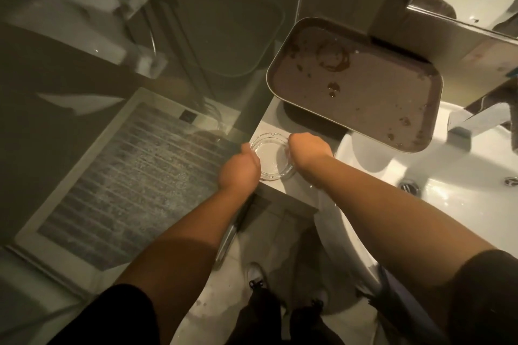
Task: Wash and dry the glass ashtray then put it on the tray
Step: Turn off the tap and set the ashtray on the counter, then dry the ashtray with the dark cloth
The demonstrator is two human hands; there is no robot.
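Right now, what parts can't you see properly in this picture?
Head view only:
- Fingertips of the left hand and right hand: curled under at the glass ashtray, so the grip is unclear.
- Far corner of the tray: covered by the mirrored cabinet.
- Tap and sink: cut off by the right edge.
- Whether the ashtray is wet: too clear to tell.

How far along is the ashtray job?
Nothing looks finished. In hand: both hands, left and right, hold the ashtray on the counter beside the sink. Whether it's washed can't be told. Left: putting it on the tray, which is wet and stained.
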